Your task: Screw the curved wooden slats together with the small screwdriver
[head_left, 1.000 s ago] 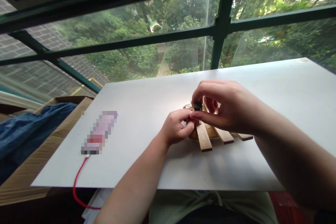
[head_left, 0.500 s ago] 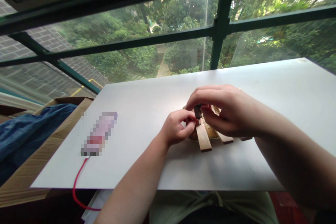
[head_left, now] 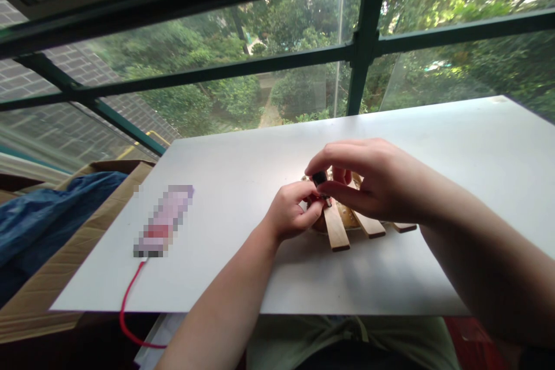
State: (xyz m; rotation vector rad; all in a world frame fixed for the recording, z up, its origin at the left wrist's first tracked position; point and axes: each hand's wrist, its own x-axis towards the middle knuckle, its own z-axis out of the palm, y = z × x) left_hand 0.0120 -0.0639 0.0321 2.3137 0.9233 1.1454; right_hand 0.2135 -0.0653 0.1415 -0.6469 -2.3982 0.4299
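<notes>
My right hand (head_left: 368,182) comes in from the right, its thumb and index finger closed on a small dark piece (head_left: 319,178) with a blunt end. The piece's exact kind I cannot make out. Just below it on the left, my left hand (head_left: 295,208) is pinched shut; its fingertips touch the lower part of the dark piece, and what lies between them is hidden. Under both hands are flat pale wooden strips (head_left: 336,230), spread like a fan over a golden-brown patterned object (head_left: 347,217). A small metallic bit (head_left: 328,202) rests on the nearest strip.
A white table (head_left: 225,185) stands against a green-framed window (head_left: 362,40). At left on it lies a pixelated phone-like object (head_left: 167,217) with a red cable (head_left: 124,312) over the front edge. Left of the table is a cardboard box (head_left: 87,243) holding blue cloth (head_left: 52,202).
My right fingers have moved slightly left, and the dark piece has turned so that its blunt end shows more. My left hand has stayed in almost the same place.
</notes>
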